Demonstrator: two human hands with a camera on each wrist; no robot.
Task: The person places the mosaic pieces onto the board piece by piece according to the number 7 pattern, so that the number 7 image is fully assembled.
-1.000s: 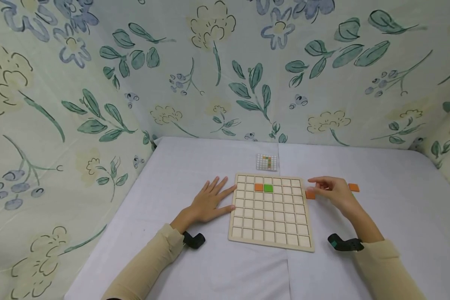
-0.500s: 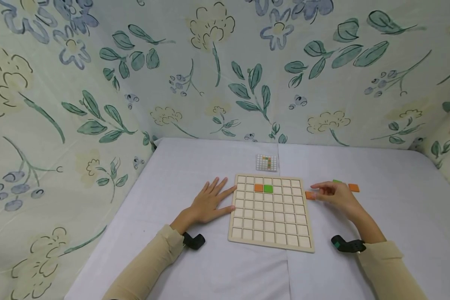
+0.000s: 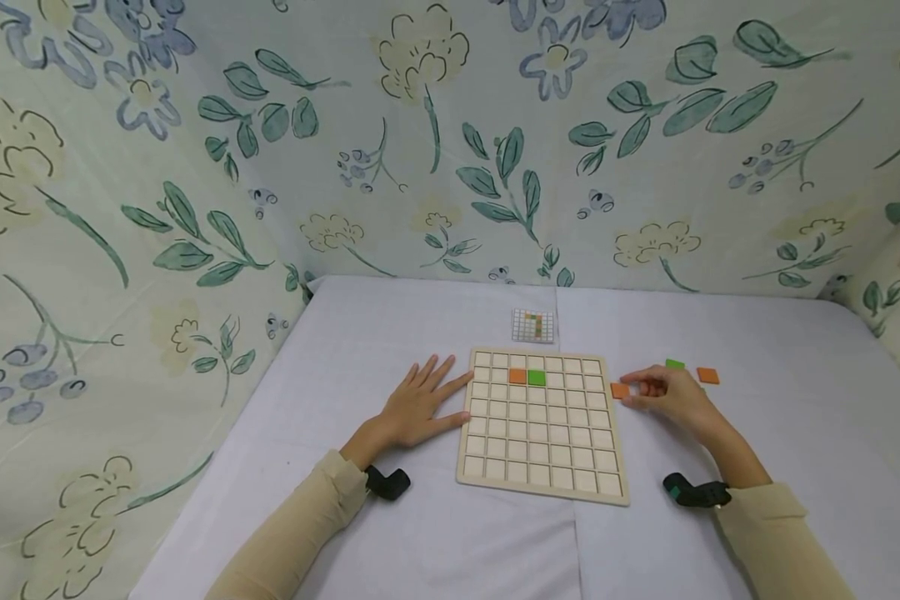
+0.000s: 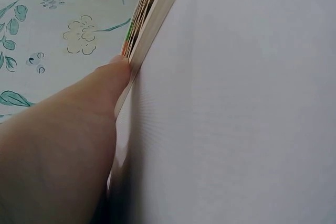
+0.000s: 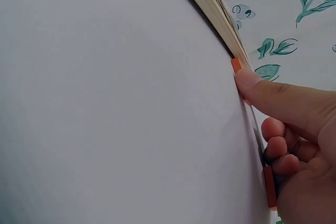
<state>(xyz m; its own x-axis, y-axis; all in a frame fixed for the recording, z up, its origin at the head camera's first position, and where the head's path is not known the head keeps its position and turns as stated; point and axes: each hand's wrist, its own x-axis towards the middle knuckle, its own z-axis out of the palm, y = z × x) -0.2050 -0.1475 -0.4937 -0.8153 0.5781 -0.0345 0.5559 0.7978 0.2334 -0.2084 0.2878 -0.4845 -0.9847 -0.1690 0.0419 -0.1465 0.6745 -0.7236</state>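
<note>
A pale wooden board with a grid of square cells lies on the white cloth. One orange tile and one green tile sit side by side in its second row. The left hand lies spread with straight fingers, thumb and fingertips at the board's left edge. At the board's right edge, the right hand pinches another orange tile between thumb and index finger. The right wrist view shows the thumb against that tile, the other fingers curled behind.
A small printed pattern card lies behind the board. Beyond the right hand are a loose orange tile and a loose green tile, partly hidden by the hand. A floral cloth hangs behind the table.
The right hand has shifted slightly right and its fingers have closed on the orange tile at the board's edge. A green tile behind the hand has come into view. The left hand stays put.
</note>
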